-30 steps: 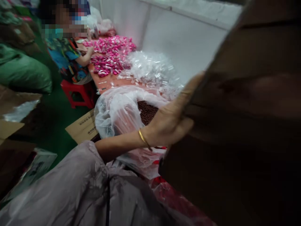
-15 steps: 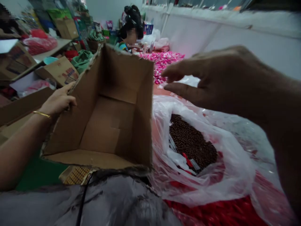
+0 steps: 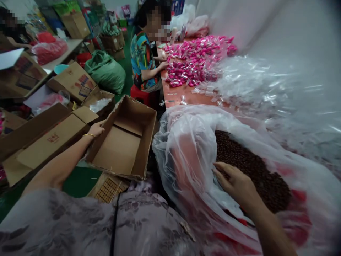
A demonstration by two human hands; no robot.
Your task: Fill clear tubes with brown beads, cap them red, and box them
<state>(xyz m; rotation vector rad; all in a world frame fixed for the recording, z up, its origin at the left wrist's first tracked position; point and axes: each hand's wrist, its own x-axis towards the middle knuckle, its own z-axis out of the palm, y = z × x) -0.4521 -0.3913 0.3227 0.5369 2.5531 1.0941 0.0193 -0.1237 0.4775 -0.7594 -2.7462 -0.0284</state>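
My left hand (image 3: 97,129) is closed on the left edge of a cardboard box (image 3: 121,149). The box tilts towards me, and its brown inside shows bare. My right hand (image 3: 236,181) is over a large clear plastic bag (image 3: 183,149), its fingertips at the bag's inner edge. The thumb and fingers are slightly apart, and I see nothing held between them. Small dark brown beads or beans (image 3: 247,170) lie heaped in the bag, beside and beneath that hand. Red material shows through the plastic.
A co-worker (image 3: 145,60) sits at the red table, hands by pink wrapped pieces (image 3: 197,57). Clear plastic packets (image 3: 266,89) pile along the wall. Open cartons (image 3: 53,138) and a green sack (image 3: 106,71) stand left. A beaded seat mat (image 3: 110,188) is below the box.
The box has moved lower and farther from me, still in my left hand. My right hand has dropped from above the table to the bag. The view has tilted down.
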